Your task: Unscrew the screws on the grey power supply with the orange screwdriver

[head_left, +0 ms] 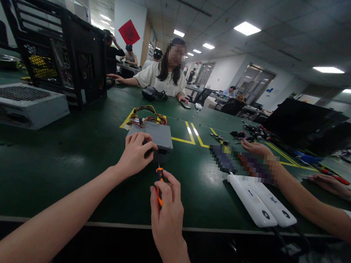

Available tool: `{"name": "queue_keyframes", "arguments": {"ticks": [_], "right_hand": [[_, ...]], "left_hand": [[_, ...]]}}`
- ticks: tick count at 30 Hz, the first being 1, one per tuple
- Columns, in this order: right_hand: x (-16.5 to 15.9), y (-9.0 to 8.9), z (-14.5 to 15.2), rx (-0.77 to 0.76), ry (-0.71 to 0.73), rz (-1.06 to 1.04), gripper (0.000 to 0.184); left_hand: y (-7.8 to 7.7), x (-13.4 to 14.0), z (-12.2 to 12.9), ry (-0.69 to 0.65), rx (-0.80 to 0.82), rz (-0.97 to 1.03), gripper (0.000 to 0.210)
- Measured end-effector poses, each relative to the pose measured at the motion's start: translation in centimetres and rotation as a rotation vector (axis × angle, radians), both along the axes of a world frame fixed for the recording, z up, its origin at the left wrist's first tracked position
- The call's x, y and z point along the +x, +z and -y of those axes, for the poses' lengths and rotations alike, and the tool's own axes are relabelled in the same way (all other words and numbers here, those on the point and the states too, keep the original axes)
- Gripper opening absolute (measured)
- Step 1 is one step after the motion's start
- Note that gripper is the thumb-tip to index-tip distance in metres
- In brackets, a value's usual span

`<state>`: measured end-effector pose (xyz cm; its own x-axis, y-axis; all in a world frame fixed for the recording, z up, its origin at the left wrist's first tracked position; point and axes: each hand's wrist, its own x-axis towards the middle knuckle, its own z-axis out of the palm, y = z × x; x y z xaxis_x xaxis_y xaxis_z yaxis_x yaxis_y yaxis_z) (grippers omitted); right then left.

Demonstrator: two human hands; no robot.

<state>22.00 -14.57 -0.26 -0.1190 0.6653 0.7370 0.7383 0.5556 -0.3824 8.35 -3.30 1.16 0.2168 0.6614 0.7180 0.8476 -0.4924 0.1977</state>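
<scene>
A small grey computer power supply [159, 134] sits on the green table, its socket side facing me and a bundle of coloured cables [148, 113] behind it. My left hand [137, 150] lies over its near left part, fingers curled round the front edge; the fingertips are partly hidden. In my right hand [168, 203], an orange and black screwdriver [159, 187] is gripped by the handle. Its thin shaft points up toward the front face of the power supply, close to my left fingertips. Whether the tip touches a screw is too small to tell.
At left stand a larger power supply [34, 107] and an open black computer case [60, 49]. White power banks [259, 201] lie at right, beside a neighbour's hands [258, 150]. A person [166, 73] sits opposite. Dark monitors [311, 122] and tools lie far right.
</scene>
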Motion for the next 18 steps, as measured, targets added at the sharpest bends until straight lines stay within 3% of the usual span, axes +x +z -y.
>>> {"name": "queue_keyframes", "arguments": {"ticks": [6, 10, 14, 18], "right_hand": [[-0.8, 0.8, 0.1, 0.030, -0.047, 0.162, 0.022], [-0.5, 1.3, -0.2, 0.035, -0.101, 0.103, 0.019], [-0.4, 1.9, 0.3, -0.025, -0.066, 0.090, 0.024], [-0.5, 1.7, 0.4, 0.061, 0.000, 0.113, 0.027]], "left_hand": [[-0.3, 0.0, 0.0, -0.037, 0.007, -0.050, 0.014], [-0.5, 0.0, -0.1, -0.069, 0.032, -0.060, 0.011], [-0.7, 0.1, -0.3, -0.068, 0.045, -0.053, 0.011], [-0.9, 0.1, -0.4, -0.070, 0.056, -0.058, 0.013]]}}
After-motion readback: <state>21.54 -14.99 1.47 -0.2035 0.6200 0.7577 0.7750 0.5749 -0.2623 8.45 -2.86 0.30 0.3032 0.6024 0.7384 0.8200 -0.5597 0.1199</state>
